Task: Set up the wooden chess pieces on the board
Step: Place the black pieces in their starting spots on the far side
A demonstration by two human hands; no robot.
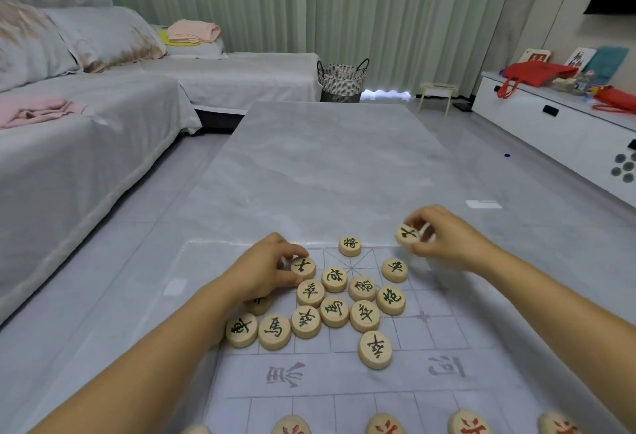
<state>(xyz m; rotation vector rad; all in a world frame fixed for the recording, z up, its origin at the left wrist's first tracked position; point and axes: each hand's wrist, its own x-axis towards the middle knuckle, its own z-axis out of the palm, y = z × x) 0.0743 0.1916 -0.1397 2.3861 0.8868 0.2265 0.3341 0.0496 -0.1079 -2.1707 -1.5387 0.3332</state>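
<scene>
- The left hand (265, 270) has its fingers (292, 254) closed around a black-lettered advisor disc (303, 267), which sits low at the far left of the heap, seemingly on or just off the printed sheet.
- The right hand (444, 239) pinches a matching advisor disc (407, 234) between thumb and fingertips, tilted and raised clear of the far edge of the chess board (447, 337), which is a thin translucent sheet spread on the marble bench (327, 165).
- The general disc (349, 246) already stands on the middle of the far edge line, at the top of the crossed palace square. My reading is that the two held pieces belong on the line crossings just beside it, one on each side.
- To do this well, I would lower each disc flat and centred on its crossing, not inside a square, with the character facing up.
- The loose heap of black discs (335, 311) lies close below the palace; the left wrist passes right over it, so lifting the piece out looks safer than dragging it, which could scatter neighbours.
- The chariot disc (394, 270) lies just under the right hand's path and could be knocked.
- Red-lettered discs (385, 426) line the near edge, partly cut off by the frame, so their order cannot be judged.
</scene>
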